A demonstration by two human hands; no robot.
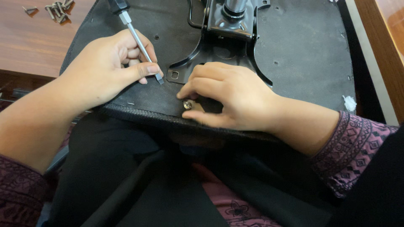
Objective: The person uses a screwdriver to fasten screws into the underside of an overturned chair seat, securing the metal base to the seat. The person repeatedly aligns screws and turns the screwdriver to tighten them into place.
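My left hand (pixel 107 67) grips a screwdriver (pixel 139 42) by its silver shaft, the flat tip pointing down at the black underside of a chair seat (pixel 303 54). My right hand (pixel 225 96) pinches a small silver bolt with a washer (pixel 187 104) near the seat's front edge, beside a black metal bracket (pixel 185 67). That bracket belongs to the chair mechanism (pixel 231 17) mounted at the seat's middle. The seat rests on my lap.
A pile of several loose screws (pixel 59 10) lies on the brown wooden table (pixel 33 42) at the upper left. A wooden edge (pixel 383 46) runs along the right. A scrap of white material (pixel 349 103) sticks to the seat's right side.
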